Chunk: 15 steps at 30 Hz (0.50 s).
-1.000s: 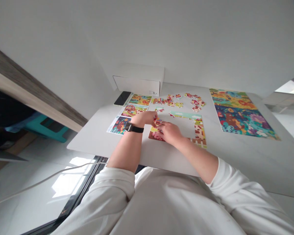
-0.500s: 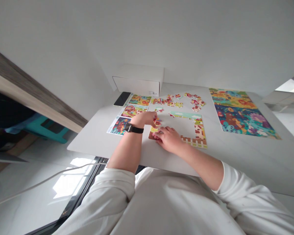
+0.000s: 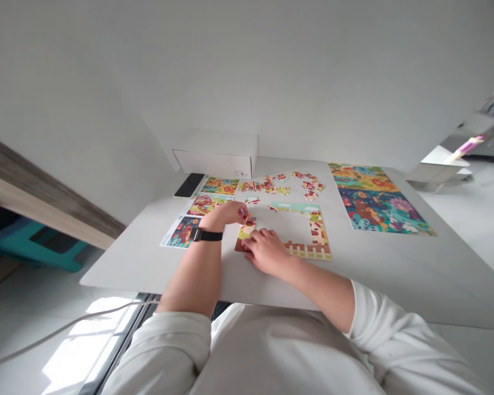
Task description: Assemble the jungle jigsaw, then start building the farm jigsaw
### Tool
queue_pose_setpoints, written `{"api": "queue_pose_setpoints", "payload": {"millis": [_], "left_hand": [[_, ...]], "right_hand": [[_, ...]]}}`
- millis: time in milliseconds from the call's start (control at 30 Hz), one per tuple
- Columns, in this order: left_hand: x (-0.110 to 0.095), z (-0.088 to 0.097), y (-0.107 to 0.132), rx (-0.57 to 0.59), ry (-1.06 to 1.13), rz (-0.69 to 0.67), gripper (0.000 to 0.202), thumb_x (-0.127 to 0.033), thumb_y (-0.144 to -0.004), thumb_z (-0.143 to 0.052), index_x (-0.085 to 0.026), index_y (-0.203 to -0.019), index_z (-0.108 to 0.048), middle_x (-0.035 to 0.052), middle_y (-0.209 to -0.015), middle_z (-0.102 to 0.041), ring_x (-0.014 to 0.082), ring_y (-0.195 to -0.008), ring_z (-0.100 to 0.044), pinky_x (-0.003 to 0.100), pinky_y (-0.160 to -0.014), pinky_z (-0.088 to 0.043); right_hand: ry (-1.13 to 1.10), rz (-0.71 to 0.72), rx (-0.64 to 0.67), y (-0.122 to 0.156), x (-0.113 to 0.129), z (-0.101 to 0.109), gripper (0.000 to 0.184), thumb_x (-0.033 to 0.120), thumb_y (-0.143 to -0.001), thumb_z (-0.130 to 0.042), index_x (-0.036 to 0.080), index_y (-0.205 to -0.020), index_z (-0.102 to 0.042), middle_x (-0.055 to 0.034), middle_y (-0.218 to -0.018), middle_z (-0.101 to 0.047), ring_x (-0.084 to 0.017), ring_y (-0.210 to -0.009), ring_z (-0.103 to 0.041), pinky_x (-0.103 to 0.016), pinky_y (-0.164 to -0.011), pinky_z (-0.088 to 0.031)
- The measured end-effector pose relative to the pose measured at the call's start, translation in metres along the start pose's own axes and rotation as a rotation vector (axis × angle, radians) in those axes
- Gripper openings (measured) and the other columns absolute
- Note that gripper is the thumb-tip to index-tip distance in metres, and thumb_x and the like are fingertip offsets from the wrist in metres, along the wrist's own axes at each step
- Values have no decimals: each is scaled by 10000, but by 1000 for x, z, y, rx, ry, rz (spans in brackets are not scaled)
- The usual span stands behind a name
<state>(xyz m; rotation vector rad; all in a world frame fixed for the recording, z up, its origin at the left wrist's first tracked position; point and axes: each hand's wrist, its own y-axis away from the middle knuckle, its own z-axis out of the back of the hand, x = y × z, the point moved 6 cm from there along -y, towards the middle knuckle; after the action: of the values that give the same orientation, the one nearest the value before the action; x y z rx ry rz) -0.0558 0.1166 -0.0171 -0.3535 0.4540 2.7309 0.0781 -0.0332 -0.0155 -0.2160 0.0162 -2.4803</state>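
Observation:
A jigsaw puzzle frame [image 3: 308, 252] lies partly assembled on the table, its edge pieces surrounding a bare middle. My left hand [image 3: 233, 213], with a dark watch on its wrist, is at the upper end of the puzzle's left side. Its thumb and fingers are pinched at a small colourful puzzle piece [image 3: 250, 221], partly hidden by the fingers. Over the lower left corner rests my right hand [image 3: 268, 251], its fingers spread on the joined pieces. Beyond the puzzle are loose pieces [image 3: 269, 185] and a second small cluster [image 3: 312, 189].
A sheet with small printed pictures [image 3: 201, 206] lies left of the puzzle, beside a phone [image 3: 189, 185]. Behind stands a white box [image 3: 214, 162] against the wall. A larger picture sheet [image 3: 374, 200] lies to the right on the white table [image 3: 379, 274].
The camera view has shifted, so the table appears further left and lower. My left hand has drawn slightly back from the puzzle's left side; my right hand stays on the lower left corner.

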Motion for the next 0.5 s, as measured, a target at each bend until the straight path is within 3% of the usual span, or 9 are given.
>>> {"api": "queue_pose_setpoints", "payload": {"millis": [133,267,367,500], "left_hand": [[7,1,-3,-45,60,-21,289,-252,-751,-727,-287,-1027,-803,-6,-959,-822,194,-904,-752,242,-741,-520],[8,21,-2,-321,95,-1,245,-334,-867,-641,-274,-1053,-788,24,-1001,-808,198,-871,-732,272,-775,-528],[-3,35,4,-476,144,-14,269,-398,-958,-550,-264,-1036,-770,39,-1004,-802,205,-906,-727,271,-829,-535],[-16,42,8,-574,172,-3,308,-410,-990,-504,-253,-1065,-759,49,-1042,-803,211,-957,-718,261,-867,-529]], "right_hand": [[-6,23,-5,-3,1,-3,382,429,-1022,-661,218,-1325,-758,-153,-1337,-706,-337,-1256,-591,-467,-1044,-492],[-39,54,-15,-8,-1,1,320,392,-1004,-686,186,-1229,-784,-137,-1232,-749,-330,-1187,-639,-462,-1021,-504],[-156,96,-67,-12,-12,22,205,313,-1017,-670,191,-1120,-798,-112,-1194,-763,-273,-1141,-671,-384,-1009,-502],[-355,112,-87,-16,-45,60,111,188,-984,-682,215,-967,-788,-38,-1055,-776,-175,-961,-692,-269,-879,-483]]}}
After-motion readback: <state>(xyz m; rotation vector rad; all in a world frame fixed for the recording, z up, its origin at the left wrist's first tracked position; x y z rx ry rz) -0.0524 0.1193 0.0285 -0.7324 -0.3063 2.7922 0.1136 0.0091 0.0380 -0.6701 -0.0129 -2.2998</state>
